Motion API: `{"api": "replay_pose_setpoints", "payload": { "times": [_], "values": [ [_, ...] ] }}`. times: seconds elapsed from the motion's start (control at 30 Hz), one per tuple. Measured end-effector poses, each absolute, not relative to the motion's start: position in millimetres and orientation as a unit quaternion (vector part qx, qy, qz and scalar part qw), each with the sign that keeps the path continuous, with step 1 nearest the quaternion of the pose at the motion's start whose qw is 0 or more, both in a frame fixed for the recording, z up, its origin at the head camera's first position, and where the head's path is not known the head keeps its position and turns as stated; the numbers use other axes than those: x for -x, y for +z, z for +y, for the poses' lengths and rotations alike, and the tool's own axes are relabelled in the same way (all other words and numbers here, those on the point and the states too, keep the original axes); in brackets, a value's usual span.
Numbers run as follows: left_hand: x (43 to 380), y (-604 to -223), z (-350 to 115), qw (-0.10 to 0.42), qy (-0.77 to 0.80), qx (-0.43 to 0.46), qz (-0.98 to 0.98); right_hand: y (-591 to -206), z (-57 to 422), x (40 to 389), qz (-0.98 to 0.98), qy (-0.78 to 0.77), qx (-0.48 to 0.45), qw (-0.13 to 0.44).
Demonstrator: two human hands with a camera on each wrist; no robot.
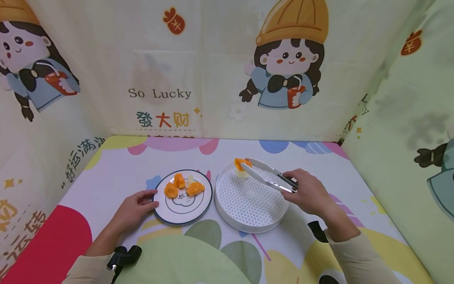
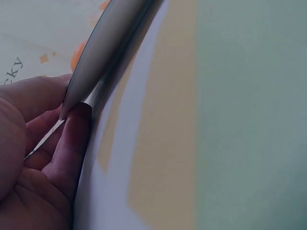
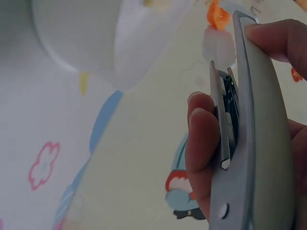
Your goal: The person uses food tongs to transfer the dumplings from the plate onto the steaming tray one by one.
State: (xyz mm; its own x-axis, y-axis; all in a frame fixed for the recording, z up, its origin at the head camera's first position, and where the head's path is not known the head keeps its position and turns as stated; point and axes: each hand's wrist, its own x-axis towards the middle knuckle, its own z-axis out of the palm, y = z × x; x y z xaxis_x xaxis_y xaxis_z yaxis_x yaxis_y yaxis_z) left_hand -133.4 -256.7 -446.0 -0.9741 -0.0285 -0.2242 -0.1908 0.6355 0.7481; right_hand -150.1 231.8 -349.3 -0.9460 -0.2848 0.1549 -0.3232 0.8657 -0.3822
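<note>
Right hand [image 1: 306, 193] grips tongs [image 1: 266, 182]; 1 orange piece [image 1: 239, 162] at their tips, by far-left edge of round tray [image 1: 252, 205]. Left hand [image 1: 133, 211] pinches left edge of plate [image 1: 177, 215]. Likely mid-transfer; next move calls for measured squeeze.

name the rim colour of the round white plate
The rim is dark blue, clearest in head view.

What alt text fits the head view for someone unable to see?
A right hand holds tongs to an orange piece at the far side of a round white perforated tray; the left hand grips a dark-rimmed plate bearing three orange pieces and a pale one.
</note>
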Motion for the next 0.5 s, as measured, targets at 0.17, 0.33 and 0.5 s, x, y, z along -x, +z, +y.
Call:
{"api": "replay_pose_setpoints", "payload": {
  "times": [0.17, 0.33, 0.5],
  "values": [
    [134, -446, -256, 0.097, 0.424, 0.063, 0.898, -354, 244, 150, -0.968, 0.212, -0.134, 0.030],
    [134, -447, -257, 0.098, 0.428, 0.066, 0.896, -358, 250, 151, -0.969, 0.213, -0.127, 0.027],
    [134, -447, -256, 0.098, 0.427, 0.067, 0.896, -362, 253, 154, -0.971, 0.202, -0.128, 0.030]
  ]
}}
